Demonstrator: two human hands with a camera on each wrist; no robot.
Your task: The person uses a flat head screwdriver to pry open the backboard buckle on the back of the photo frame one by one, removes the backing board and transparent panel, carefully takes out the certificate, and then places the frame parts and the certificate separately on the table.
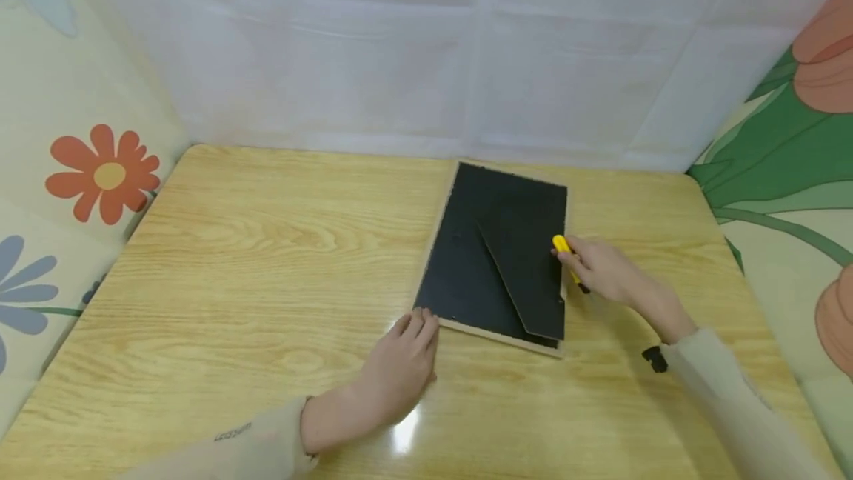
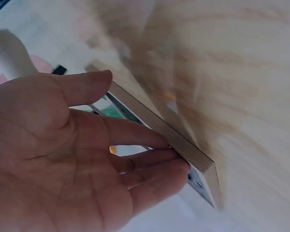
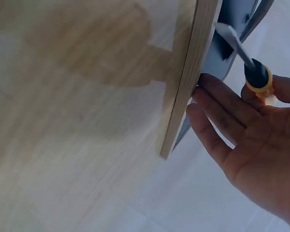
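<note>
A picture frame (image 1: pixel 453 272) with a black back and a thin light wood rim lies back side up on the table. Its black stand flap (image 1: pixel 516 265) is raised a little at one long edge. My left hand (image 1: pixel 400 369) rests its fingertips on the frame's near left corner; in the left wrist view the fingers reach over the wooden edge (image 2: pixel 159 128), nearly straight. At the right side, my right hand (image 1: pixel 603 272) holds a flat-blade screwdriver (image 3: pixel 257 75) with a yellow handle between thumb and index finger. Its other fingers touch the frame's right edge (image 3: pixel 186 89).
The frame lies on a wood-grain table (image 1: pixel 266 243), right of centre. A white cloth (image 1: pixel 333 58) hangs behind the far table edge. Flowered cloths stand along the left and right sides. A small black item (image 1: pixel 655 359) shows by the right sleeve.
</note>
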